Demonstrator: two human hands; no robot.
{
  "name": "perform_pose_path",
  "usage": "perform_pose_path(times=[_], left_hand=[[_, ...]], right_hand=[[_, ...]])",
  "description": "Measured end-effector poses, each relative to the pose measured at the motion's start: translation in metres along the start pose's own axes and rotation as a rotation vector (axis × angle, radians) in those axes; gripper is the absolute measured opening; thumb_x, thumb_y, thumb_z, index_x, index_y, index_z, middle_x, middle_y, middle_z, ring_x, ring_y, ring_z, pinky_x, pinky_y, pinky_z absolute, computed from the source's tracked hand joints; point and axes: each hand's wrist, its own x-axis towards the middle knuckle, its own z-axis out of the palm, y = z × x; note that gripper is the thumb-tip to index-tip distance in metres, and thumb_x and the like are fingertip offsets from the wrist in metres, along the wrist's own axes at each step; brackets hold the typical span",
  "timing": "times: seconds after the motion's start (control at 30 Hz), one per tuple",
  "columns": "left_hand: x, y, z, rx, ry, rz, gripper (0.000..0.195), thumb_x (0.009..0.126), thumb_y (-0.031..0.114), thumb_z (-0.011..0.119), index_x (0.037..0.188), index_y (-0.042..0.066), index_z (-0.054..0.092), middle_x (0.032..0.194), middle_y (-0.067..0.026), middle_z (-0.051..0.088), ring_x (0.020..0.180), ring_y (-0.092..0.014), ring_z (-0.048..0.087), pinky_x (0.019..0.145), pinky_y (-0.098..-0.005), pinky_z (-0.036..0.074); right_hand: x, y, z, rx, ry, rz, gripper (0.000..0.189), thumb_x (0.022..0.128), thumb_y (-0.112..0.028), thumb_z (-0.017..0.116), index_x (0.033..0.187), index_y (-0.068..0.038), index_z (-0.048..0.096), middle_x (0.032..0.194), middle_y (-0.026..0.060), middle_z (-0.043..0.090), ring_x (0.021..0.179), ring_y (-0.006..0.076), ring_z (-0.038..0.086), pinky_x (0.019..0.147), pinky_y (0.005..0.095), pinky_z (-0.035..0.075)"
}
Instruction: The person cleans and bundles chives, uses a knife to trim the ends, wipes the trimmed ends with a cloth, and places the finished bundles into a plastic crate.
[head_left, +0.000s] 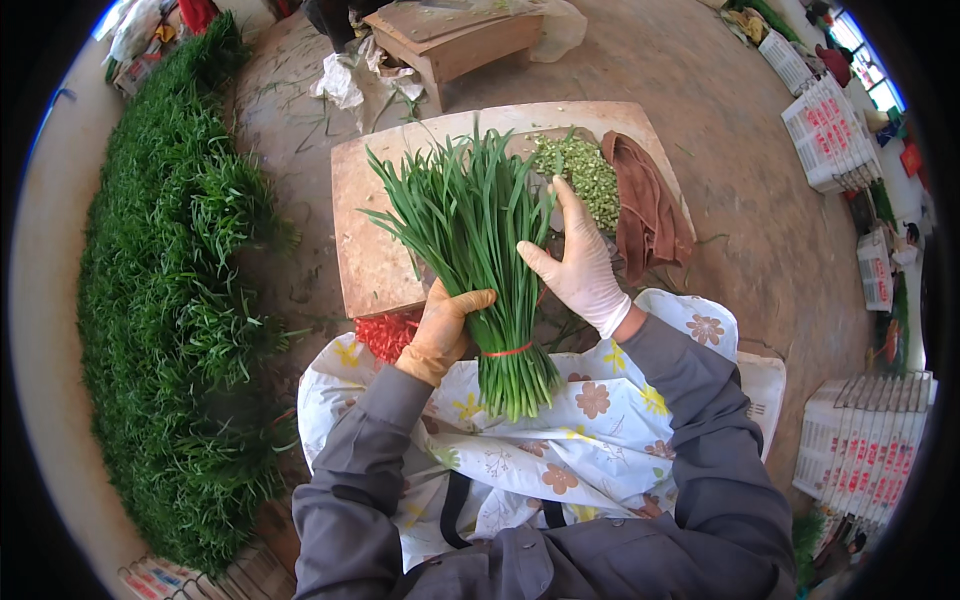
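Note:
A thick bunch of green garlic chives (480, 225) is upright over my lap, its leaves fanning out away from me. A red band (507, 350) circles its stems near the cut ends. My left hand (448, 322), in a tan glove, grips the bunch from the left with the thumb across its front. On the right, my right hand (581, 262), in a pale glove, is spread beside the leaves, thumb and fingers apart. Whether its fingertips touch the leaves I cannot tell. Beneath the stems lies a flower-printed apron (555, 442).
A low wooden table (375, 255) bears chopped stem ends (589, 176) and a brown cloth (645, 206). Red ties (386, 335) lie by its near edge. Chives are heaped (180, 315) along the left wall. White crates (862, 446) stand at right; a wooden bench (480, 56) is beyond.

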Motion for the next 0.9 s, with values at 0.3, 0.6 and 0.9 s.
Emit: perform_pose_path(times=[0.3, 0.6, 0.9], left_hand=[[0.006, -0.006, -0.002, -0.011, -0.003, -0.026, 0.06, 0.088, -0.016, 0.064, 0.142, 0.008, 0.056, 0.127, -0.0079, 0.07, 0.112, -0.023, 0.07, 0.097, -0.0411, 0.062], [0.002, -0.002, -0.002, -0.035, 0.006, -0.072, 0.054, 0.087, -0.015, 0.069, 0.136, 0.006, 0.062, 0.124, -0.0083, 0.073, 0.109, -0.024, 0.073, 0.097, -0.0413, 0.062], [0.005, -0.008, -0.007, -0.029, -0.042, -0.047, 0.052, 0.088, -0.011, 0.072, 0.136, 0.005, 0.064, 0.126, -0.0092, 0.073, 0.112, -0.026, 0.072, 0.101, -0.0435, 0.061]], right_hand=[[-0.003, -0.024, -0.003, -0.24, -0.234, -0.329, 0.087, 0.077, -0.028, 0.086, 0.156, -0.019, 0.05, 0.163, 0.0067, 0.043, 0.158, 0.0373, 0.029, 0.124, 0.0586, 0.031], [-0.001, -0.013, -0.004, -0.126, -0.329, -0.226, 0.039, 0.076, -0.016, 0.081, 0.113, -0.009, 0.071, 0.155, 0.0159, 0.051, 0.156, 0.0454, 0.031, 0.121, 0.0595, 0.032], [0.003, -0.012, -0.006, -0.161, -0.445, -0.3, 0.029, 0.076, -0.017, 0.079, 0.104, -0.013, 0.073, 0.149, 0.0142, 0.055, 0.156, 0.0447, 0.033, 0.117, 0.068, 0.032]])
